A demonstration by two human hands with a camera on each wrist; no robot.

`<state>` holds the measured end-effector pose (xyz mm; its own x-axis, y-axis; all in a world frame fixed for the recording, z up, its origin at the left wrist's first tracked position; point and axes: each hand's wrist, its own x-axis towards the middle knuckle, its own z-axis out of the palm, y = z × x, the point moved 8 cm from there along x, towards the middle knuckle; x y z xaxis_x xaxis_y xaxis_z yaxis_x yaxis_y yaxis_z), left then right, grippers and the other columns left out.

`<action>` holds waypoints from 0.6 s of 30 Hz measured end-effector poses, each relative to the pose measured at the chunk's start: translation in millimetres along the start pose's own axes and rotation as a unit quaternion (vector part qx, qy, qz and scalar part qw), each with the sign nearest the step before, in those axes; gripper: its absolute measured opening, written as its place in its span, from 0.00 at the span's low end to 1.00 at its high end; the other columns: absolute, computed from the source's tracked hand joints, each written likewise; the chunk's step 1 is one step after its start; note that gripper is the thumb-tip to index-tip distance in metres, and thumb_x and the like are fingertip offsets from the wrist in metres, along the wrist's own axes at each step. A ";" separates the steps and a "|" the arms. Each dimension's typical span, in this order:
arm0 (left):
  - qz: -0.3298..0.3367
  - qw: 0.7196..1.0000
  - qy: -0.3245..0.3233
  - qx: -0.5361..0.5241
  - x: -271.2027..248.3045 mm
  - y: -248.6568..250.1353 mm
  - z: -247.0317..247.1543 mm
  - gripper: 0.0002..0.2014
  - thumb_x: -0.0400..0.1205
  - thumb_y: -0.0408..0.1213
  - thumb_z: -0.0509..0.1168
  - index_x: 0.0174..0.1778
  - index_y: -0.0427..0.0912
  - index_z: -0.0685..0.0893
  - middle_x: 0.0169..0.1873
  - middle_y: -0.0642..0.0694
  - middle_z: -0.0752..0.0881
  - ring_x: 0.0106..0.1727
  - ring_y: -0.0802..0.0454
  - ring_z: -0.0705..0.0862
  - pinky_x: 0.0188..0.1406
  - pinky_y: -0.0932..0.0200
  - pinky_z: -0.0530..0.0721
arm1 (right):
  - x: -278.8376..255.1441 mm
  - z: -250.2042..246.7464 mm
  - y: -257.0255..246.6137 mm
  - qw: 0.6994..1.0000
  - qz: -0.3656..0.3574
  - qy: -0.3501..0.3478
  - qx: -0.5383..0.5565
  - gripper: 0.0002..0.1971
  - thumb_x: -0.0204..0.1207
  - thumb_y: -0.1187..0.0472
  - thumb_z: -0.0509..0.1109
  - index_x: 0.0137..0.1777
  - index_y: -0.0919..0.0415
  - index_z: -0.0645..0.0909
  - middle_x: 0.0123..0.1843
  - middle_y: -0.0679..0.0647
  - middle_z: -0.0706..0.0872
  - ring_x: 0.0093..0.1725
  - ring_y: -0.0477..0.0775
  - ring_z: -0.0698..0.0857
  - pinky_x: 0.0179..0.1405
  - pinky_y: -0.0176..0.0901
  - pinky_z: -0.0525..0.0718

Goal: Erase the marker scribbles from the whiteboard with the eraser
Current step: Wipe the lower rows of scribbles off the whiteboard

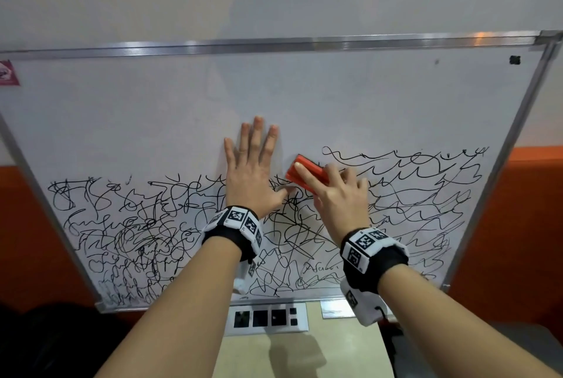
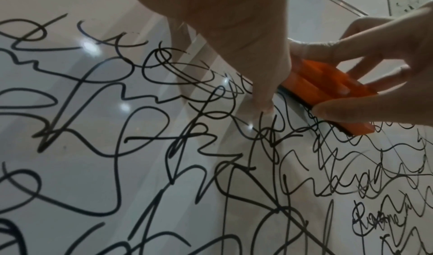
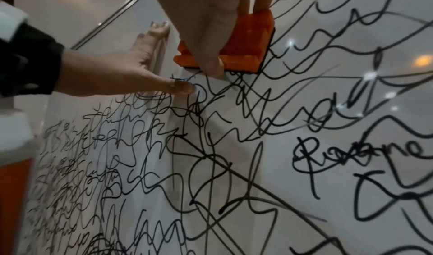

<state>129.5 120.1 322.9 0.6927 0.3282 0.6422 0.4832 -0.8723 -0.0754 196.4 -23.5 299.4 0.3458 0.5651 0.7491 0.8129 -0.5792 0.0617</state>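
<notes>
Eraser at the scribbles' top edge, stroke in hand.
Right hand (image 1: pixel 329 191) grips the eraser (image 1: pixel 307 175) flat on the whiteboard (image 1: pixel 122 121), just beside the flat, spread left hand (image 1: pixel 253 170); firm, overlapping passes down through the scribbles (image 1: pixel 152 240) seem advisable.

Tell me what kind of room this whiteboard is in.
Probably an office or classroom: a framed whiteboard leans against a white and orange wall, standing on a desk with a built-in socket panel.

Pink sticker (image 1: pixel 9 74) top left; socket panel (image 1: pixel 265 318) on beige table (image 1: pixel 304 356) below.
</notes>
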 end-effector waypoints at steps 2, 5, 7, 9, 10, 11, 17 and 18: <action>-0.001 1.000 -0.001 -0.003 -0.1 -0.6 0.3 0.63 0.68 0.77 0.64 0.89 0.45 0.43 0.88 0.39 0.40 0.88 0.38 0.39 0.84 0.27 0.43 | 0.4 1.6 -0.6 1.000 -0.010 -0.004 -0.003 0.41 0.68 0.62 0.79 0.80 0.37 0.71 0.57 0.55 0.82 0.47 0.62 0.76 0.41 0.54 0.74; -0.007 1.000 -0.009 0.001 0.2 -0.8 2.2 0.64 0.67 0.74 0.68 0.89 0.46 0.42 0.88 0.40 0.38 0.88 0.39 0.37 0.84 0.28 0.42 | -0.4 -7.3 22.2 0.999 0.033 0.025 0.012 0.40 0.66 0.60 0.80 0.79 0.40 0.73 0.54 0.56 0.81 0.46 0.62 0.76 0.41 0.54 0.75; -0.011 1.000 -0.015 0.007 0.2 -0.4 3.0 0.65 0.67 0.75 0.68 0.89 0.46 0.40 0.88 0.40 0.37 0.88 0.39 0.37 0.84 0.28 0.41 | 1.6 -12.2 34.7 0.997 0.073 0.032 0.024 0.40 0.66 0.57 0.81 0.80 0.41 0.72 0.55 0.57 0.81 0.46 0.63 0.75 0.41 0.54 0.76; -0.018 1.000 -0.017 0.013 0.0 0.5 4.6 0.66 0.66 0.75 0.69 0.89 0.46 0.39 0.88 0.40 0.36 0.88 0.38 0.36 0.84 0.28 0.40 | 3.2 -10.6 36.6 0.995 0.095 0.023 0.037 0.41 0.67 0.56 0.80 0.81 0.42 0.71 0.55 0.57 0.80 0.45 0.63 0.75 0.40 0.55 0.79; -0.024 1.000 -0.017 0.010 0.1 1.0 4.3 0.67 0.65 0.74 0.70 0.89 0.46 0.39 0.87 0.41 0.35 0.88 0.39 0.35 0.84 0.29 0.39 | 2.0 -9.0 34.1 0.994 0.101 0.018 0.044 0.41 0.67 0.56 0.80 0.81 0.42 0.71 0.55 0.56 0.80 0.45 0.63 0.75 0.39 0.54 0.79; -0.031 0.999 -0.016 0.004 -0.2 2.4 3.7 0.67 0.65 0.73 0.72 0.89 0.47 0.40 0.87 0.41 0.35 0.88 0.39 0.35 0.84 0.29 0.39 | -1.9 -6.5 30.5 0.994 0.098 0.011 0.048 0.41 0.66 0.56 0.80 0.81 0.43 0.71 0.54 0.56 0.80 0.44 0.62 0.74 0.37 0.54 0.79; -0.073 0.997 -0.027 -0.015 -2.3 11.4 2.9 0.71 0.64 0.64 0.79 0.87 0.47 0.34 0.87 0.41 0.33 0.87 0.40 0.31 0.84 0.33 0.38 | -6.7 -8.2 34.8 0.994 0.097 0.006 0.056 0.40 0.67 0.57 0.79 0.80 0.41 0.71 0.53 0.56 0.79 0.42 0.62 0.74 0.36 0.54 0.80; -0.077 0.996 -0.030 -0.014 -2.5 12.0 3.4 0.71 0.64 0.64 0.79 0.87 0.47 0.33 0.87 0.41 0.33 0.86 0.40 0.30 0.84 0.33 0.38 | 1.3 -13.8 39.0 0.991 0.117 0.020 0.065 0.40 0.68 0.56 0.79 0.81 0.42 0.70 0.53 0.56 0.79 0.42 0.62 0.74 0.36 0.54 0.80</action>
<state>135.3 110.1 317.8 0.6423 0.4796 0.5979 0.5715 -0.8194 0.0435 222.1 -53.5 311.9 0.5156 0.3981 0.7587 0.7663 -0.6104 -0.2005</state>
